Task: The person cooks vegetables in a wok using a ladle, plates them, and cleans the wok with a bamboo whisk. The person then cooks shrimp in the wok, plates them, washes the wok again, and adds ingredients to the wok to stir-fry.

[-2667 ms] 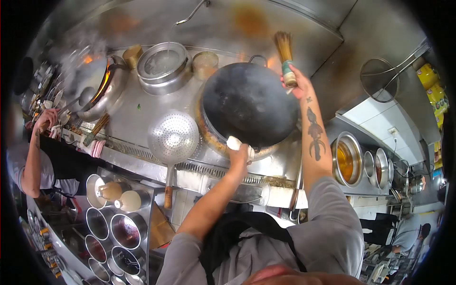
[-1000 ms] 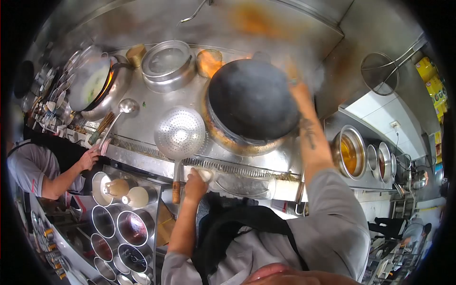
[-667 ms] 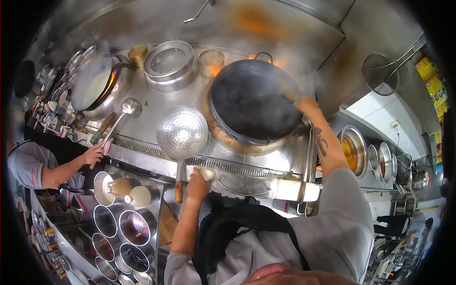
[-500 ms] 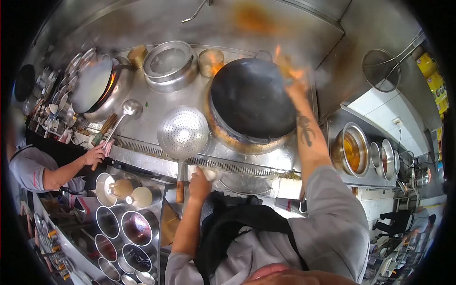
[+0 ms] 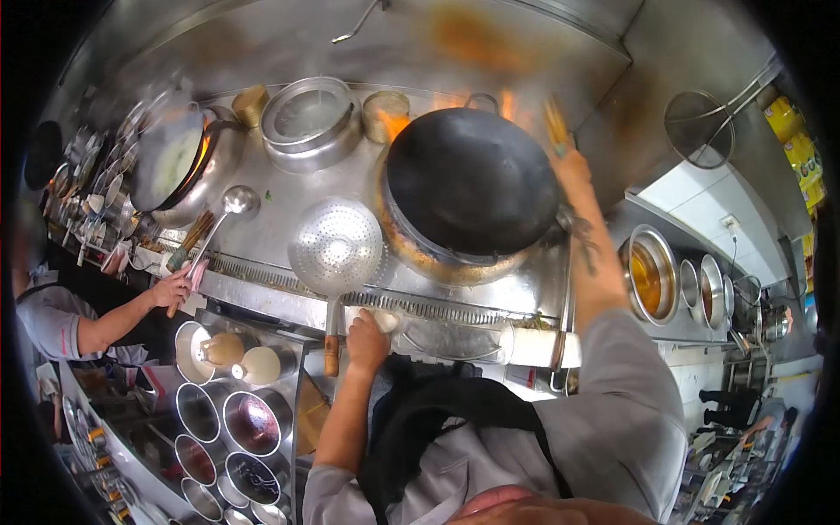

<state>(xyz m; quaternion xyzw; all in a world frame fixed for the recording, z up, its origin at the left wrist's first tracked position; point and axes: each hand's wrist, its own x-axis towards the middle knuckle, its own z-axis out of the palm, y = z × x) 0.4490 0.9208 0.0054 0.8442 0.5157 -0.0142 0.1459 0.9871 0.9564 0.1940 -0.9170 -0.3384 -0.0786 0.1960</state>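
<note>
The large black wok (image 5: 472, 179) sits over a burner with flames at its far rim, and its inside is bare. To the right of the wok, my right hand (image 5: 570, 169) is closed around a bamboo wok brush (image 5: 556, 125), bristles pointing up and away. At the near edge of the stove, my left hand (image 5: 366, 343) is closed on a white cloth (image 5: 383, 319). Just left of that hand lies the wooden-handled perforated skimmer (image 5: 336, 245), its bowl resting on the steel stovetop; the hand looks apart from its handle.
A co-worker's hand (image 5: 172, 289) holds a ladle (image 5: 238, 201) at left, near a smoking wok (image 5: 166, 162). Behind stands a steel pot (image 5: 311, 144). A bowl of amber liquid (image 5: 649, 273) is at right. Several sauce containers (image 5: 199, 409) sit at lower left; a wire strainer (image 5: 700, 129) hangs at upper right.
My right hand and the brush have moved right, away from the wok's rim. My left hand stays put. At left, the co-worker's smoking wok has shifted slightly.
</note>
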